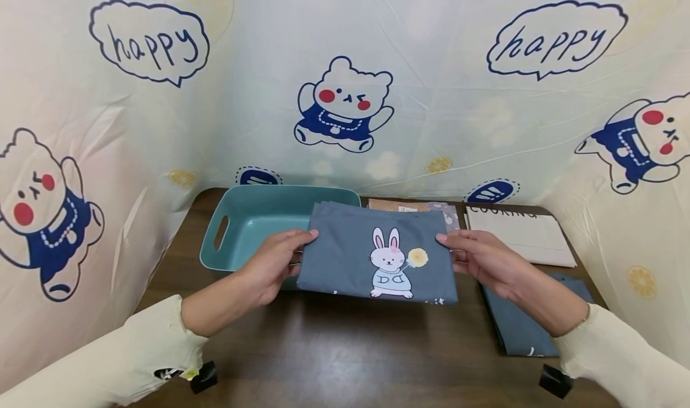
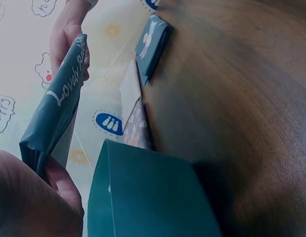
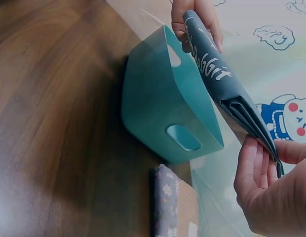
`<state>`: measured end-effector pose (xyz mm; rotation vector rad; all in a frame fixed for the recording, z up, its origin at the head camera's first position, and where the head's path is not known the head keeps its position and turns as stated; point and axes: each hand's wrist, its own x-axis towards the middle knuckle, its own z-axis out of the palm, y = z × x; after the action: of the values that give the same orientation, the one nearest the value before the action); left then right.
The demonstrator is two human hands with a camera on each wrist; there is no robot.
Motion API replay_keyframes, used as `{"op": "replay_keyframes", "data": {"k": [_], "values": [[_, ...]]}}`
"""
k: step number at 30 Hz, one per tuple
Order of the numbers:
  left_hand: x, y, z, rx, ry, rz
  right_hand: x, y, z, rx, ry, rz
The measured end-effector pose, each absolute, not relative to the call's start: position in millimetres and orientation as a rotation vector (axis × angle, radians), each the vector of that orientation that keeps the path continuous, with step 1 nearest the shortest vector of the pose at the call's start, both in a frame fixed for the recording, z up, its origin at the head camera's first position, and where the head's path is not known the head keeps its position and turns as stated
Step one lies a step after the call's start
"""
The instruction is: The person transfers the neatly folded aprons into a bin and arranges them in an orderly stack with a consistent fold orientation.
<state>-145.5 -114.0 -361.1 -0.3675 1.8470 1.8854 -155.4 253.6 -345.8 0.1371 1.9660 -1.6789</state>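
Note:
Both hands hold a folded grey-blue cloth [image 1: 345, 252] printed with a white rabbit and a yellow flower. My left hand [image 1: 272, 264] pinches its left edge, thumb on top and fingers beneath. At the opposite edge my right hand [image 1: 485, 261] grips it the same way. White lettering runs along the cloth's near fold, and its stacked layers [image 3: 242, 116] show in the right wrist view. The cloth is held up above the table, overlapping the right part of a teal plastic basket [image 1: 280, 198] in the head view. What shows of the basket's inside is bare.
Behind the held cloth lies a folded floral and brown cloth [image 1: 450, 213]. A beige folded cloth [image 1: 517, 234] with dark lettering lies at the back right. Another grey-blue folded cloth [image 1: 525, 324] is partly under my right forearm. Printed curtains [image 1: 431, 120] surround the wooden table [image 1: 345, 360].

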Motion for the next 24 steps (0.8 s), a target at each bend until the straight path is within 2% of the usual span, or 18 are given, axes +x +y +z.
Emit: {"op": "replay_keyframes", "data": {"k": [24], "values": [[-149,-134,-356,-0.437,1.863,1.924,-173,226,-349,0.163,1.904,-1.770]]}}
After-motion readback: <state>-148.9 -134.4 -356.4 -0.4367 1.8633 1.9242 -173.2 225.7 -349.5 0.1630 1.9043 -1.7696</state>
